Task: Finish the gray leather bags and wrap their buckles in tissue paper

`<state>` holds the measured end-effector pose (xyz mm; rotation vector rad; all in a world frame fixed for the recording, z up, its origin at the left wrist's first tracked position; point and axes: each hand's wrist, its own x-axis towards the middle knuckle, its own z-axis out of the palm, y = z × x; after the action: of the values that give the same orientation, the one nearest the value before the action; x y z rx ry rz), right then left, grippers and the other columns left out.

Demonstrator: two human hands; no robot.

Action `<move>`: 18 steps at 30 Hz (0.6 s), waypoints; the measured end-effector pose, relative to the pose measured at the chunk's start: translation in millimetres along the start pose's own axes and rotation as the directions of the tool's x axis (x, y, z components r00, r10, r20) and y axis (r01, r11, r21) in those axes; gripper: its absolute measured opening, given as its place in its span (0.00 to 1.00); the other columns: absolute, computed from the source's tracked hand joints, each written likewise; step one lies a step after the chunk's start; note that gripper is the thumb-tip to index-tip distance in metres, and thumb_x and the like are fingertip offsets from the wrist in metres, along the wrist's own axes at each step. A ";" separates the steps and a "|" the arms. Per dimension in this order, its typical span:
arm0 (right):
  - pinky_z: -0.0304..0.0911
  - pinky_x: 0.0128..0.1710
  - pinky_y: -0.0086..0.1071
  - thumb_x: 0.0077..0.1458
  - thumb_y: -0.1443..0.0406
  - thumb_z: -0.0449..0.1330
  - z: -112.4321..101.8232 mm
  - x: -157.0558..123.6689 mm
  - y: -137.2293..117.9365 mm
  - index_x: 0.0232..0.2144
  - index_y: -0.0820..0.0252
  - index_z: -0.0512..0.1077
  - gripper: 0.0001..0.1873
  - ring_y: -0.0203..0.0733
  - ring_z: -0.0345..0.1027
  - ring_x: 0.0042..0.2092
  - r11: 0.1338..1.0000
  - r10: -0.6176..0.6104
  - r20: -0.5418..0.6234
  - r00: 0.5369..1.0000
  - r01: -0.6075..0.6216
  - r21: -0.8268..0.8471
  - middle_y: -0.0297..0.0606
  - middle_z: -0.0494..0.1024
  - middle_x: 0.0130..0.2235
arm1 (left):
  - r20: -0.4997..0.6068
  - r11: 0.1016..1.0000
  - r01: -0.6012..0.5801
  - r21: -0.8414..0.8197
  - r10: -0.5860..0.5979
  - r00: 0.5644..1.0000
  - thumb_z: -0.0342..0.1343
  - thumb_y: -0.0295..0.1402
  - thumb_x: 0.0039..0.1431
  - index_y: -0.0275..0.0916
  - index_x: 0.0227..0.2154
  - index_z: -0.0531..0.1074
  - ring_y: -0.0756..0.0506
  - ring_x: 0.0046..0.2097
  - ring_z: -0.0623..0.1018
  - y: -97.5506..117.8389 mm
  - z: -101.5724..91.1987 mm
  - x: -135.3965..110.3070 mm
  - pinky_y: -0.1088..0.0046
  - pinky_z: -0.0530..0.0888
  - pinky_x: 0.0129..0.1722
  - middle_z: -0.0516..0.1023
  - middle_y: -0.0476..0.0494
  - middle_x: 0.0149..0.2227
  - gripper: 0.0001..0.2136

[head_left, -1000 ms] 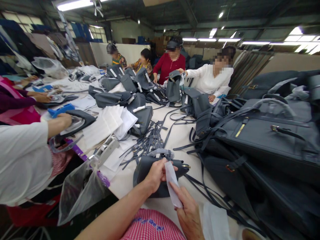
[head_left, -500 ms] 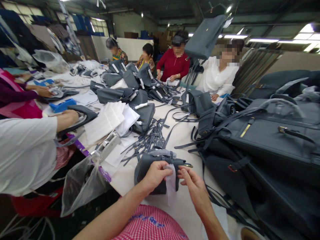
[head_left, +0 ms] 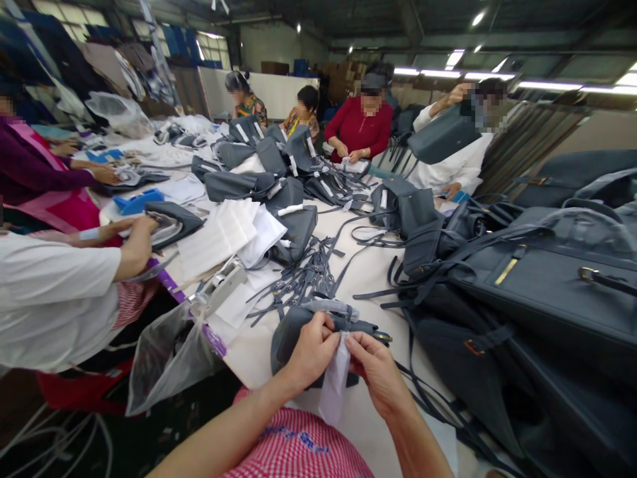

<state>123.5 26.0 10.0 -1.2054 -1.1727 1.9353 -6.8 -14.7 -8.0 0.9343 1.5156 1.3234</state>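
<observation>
A small grey handbag [head_left: 291, 328] lies on the white table [head_left: 368, 272] right in front of me. Both my hands work at its near edge. My left hand [head_left: 312, 352] pinches the top of a white strip of paper [head_left: 334, 385], which hangs down over the bag's front. My right hand [head_left: 379, 370] is closed on the same strip from the other side, fingertips almost touching the left hand's. A gold metal fitting [head_left: 382, 337] shows on the bag just beyond my right hand.
Loose grey straps [head_left: 303, 279] lie beyond the bag. Large grey bags [head_left: 542, 285] are stacked on the right. White paper sheets [head_left: 223, 232] and a clear plastic bag [head_left: 169, 352] sit left. Several other people work around the table; one holds a bag [head_left: 442, 136] up.
My right hand has come up from the strip's lower end to pinch it at the top beside my left hand. The person in white lowered the lifted bag. The view shifted slightly.
</observation>
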 end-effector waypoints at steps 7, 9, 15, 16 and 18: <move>0.58 0.25 0.26 0.38 0.50 0.70 6.1 4.7 8.0 0.25 0.60 0.75 0.20 0.34 0.62 0.26 0.994 -0.097 -0.099 0.990 0.090 -0.069 0.31 0.73 0.24 | -0.036 0.928 -0.257 0.268 0.276 0.961 0.48 0.26 0.55 0.38 0.24 0.71 0.49 0.31 0.71 4.3 -6.1 -12.8 0.75 0.66 0.34 0.70 0.49 0.27 0.08; 0.57 0.24 0.26 0.40 0.50 0.69 7.5 4.8 11.1 0.26 0.60 0.75 0.19 0.35 0.62 0.25 0.982 -0.157 -0.127 0.979 0.142 -0.121 0.31 0.73 0.23 | -0.006 0.928 -0.250 0.276 0.262 0.965 0.46 0.26 0.56 0.38 0.26 0.74 0.48 0.33 0.72 7.3 -7.8 -17.3 0.74 0.66 0.36 0.73 0.47 0.28 0.11; 0.58 0.23 0.27 0.41 0.50 0.67 9.1 3.8 15.1 0.26 0.59 0.73 0.19 0.36 0.63 0.25 0.960 -0.241 -0.141 0.960 0.214 -0.181 0.32 0.73 0.23 | 0.023 0.967 -0.124 0.222 0.122 0.992 0.53 0.34 0.56 0.36 0.27 0.76 0.48 0.30 0.72 7.8 -3.6 -22.8 0.74 0.66 0.32 0.76 0.47 0.27 0.09; 0.57 0.22 0.27 0.41 0.50 0.67 8.5 4.6 15.1 0.26 0.59 0.72 0.20 0.36 0.62 0.24 0.961 -0.238 -0.142 0.961 0.212 -0.180 0.31 0.73 0.22 | 0.025 0.980 -0.102 0.169 0.099 0.995 0.53 0.34 0.56 0.36 0.28 0.76 0.48 0.30 0.72 6.1 -2.4 -22.0 0.74 0.66 0.32 0.77 0.47 0.28 0.09; 0.55 0.20 0.27 0.39 0.50 0.68 6.9 7.1 15.4 0.26 0.58 0.70 0.20 0.34 0.59 0.21 0.962 -0.236 -0.147 0.961 0.209 -0.178 0.28 0.69 0.19 | 0.030 0.996 -0.065 0.064 0.063 0.998 0.54 0.34 0.55 0.35 0.29 0.76 0.49 0.29 0.72 2.0 -0.8 -19.7 0.75 0.67 0.31 0.77 0.47 0.27 0.08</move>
<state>113.9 22.1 -5.1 -1.2329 -1.3329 1.5670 -1.2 -33.1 -3.1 1.0467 1.5260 1.3076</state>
